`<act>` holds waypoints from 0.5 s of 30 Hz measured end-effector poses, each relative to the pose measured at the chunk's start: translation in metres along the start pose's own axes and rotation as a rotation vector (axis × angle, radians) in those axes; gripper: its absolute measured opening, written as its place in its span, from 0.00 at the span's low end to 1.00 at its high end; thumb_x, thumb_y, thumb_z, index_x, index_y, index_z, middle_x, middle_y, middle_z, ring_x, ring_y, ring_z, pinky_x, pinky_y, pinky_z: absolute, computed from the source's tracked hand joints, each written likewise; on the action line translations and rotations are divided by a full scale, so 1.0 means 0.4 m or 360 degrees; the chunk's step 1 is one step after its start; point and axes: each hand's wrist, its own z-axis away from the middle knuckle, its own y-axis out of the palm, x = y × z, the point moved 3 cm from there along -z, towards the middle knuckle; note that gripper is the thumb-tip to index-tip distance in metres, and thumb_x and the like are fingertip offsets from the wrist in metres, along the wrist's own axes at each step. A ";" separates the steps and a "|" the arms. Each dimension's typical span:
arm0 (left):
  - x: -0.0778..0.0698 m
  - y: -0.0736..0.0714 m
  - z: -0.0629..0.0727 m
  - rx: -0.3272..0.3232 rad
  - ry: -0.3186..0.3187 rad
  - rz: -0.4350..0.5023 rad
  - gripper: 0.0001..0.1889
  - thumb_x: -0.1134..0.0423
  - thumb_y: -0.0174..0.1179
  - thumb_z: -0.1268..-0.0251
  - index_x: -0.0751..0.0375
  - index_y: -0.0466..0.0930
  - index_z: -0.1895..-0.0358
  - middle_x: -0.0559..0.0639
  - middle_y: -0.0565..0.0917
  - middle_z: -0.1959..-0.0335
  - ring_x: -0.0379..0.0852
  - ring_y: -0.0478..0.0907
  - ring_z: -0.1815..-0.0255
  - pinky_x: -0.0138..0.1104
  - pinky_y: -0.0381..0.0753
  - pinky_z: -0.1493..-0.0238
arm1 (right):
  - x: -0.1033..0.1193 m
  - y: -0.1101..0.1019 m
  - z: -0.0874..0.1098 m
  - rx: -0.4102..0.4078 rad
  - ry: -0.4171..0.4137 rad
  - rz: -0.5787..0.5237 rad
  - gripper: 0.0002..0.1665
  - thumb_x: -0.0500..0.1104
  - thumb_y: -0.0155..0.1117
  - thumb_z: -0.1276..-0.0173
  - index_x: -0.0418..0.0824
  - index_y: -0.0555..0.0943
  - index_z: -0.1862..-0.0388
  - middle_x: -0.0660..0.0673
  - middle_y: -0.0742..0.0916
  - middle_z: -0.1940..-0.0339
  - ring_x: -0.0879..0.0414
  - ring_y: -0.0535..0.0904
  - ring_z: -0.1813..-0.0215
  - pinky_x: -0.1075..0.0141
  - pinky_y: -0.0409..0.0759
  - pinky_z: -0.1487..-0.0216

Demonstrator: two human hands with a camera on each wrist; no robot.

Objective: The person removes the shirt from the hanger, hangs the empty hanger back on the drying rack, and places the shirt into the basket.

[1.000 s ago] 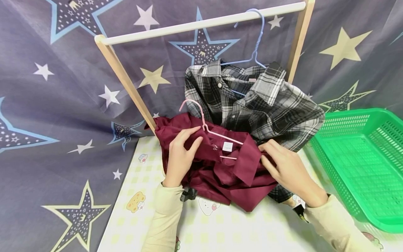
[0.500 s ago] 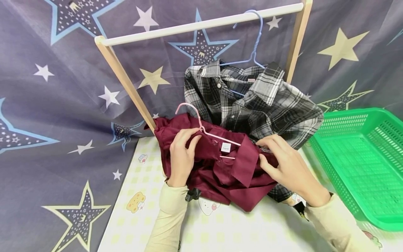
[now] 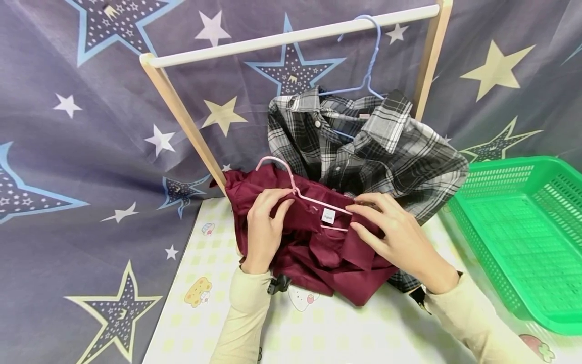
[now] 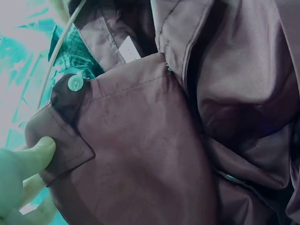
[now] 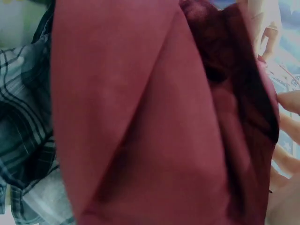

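A maroon collared shirt [image 3: 359, 285] lies bunched on the table, with a pink hanger [image 3: 325, 203] inside its neck. The hook stands up above the collar, and a white label [image 3: 328, 216] shows in the neck. My left hand [image 3: 262, 230] pinches the left collar beside the hook's base; in the left wrist view the thumb [image 4: 40, 152] lies on the collar tip, near a pale button [image 4: 75, 83]. My right hand [image 3: 404, 240] holds the right collar close to the hanger bar. Fingers [image 5: 287, 119] meet the shirt's edge in the right wrist view.
Behind stands a wooden rack with a white rail [image 3: 273, 40]. A grey plaid shirt [image 3: 350, 162] hangs from it on a blue hanger [image 3: 374, 55]. To the right sits a green basket [image 3: 523, 227]. The table [image 3: 318, 338] has a checked cover.
My right hand has moved left, from the outer shoulder side onto the collar by the hanger bar. The pink hook has dropped slightly. My left hand stays at the left collar.
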 end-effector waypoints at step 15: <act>0.006 0.001 0.009 -0.0012 0.0008 -0.0074 0.09 0.61 0.64 0.33 0.54 0.87 0.53 0.46 0.86 0.56 0.44 0.81 0.50 0.37 0.77 0.45 | -0.007 0.003 0.019 -0.0114 0.0074 0.0099 0.09 0.46 0.72 0.40 0.48 0.84 0.61 0.54 0.84 0.59 0.61 0.81 0.62 0.61 0.79 0.66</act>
